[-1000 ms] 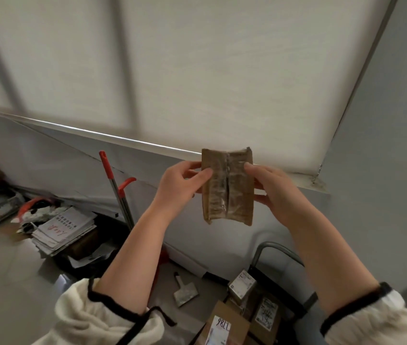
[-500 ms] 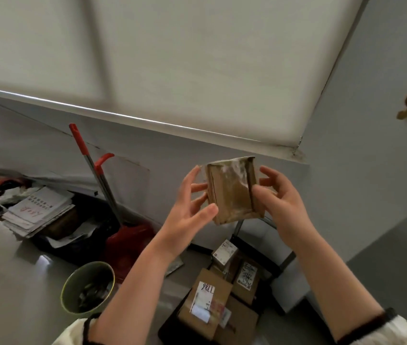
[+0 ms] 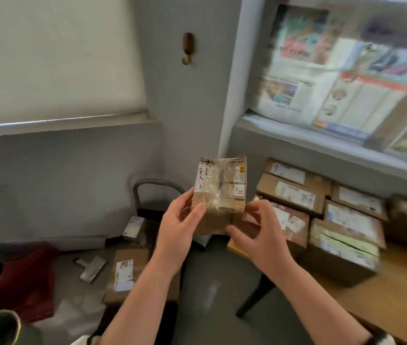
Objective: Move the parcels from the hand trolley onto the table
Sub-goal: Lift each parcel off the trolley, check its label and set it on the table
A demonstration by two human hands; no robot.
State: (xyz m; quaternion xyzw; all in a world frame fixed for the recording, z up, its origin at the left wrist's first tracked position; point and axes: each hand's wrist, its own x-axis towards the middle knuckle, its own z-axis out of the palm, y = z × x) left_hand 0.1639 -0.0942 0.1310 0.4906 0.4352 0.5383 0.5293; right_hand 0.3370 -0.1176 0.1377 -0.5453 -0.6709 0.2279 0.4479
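grey walls (image 3: 72, 175) meet in a corner behind the wooden surface (image 3: 401, 302), where labelled parcels (image 3: 294, 192) lie packed in rows from its far edge to its left edge. just off that left edge, in the air, a small taped parcel (image 3: 218, 195) stands upright between both hands: the left hand (image 3: 177, 227) grips its lower left side, thumb on the front, and the right hand (image 3: 259, 235) curls round its lower right corner. lower left, the hand trolley (image 3: 157, 184) carries more boxes (image 3: 125, 272).
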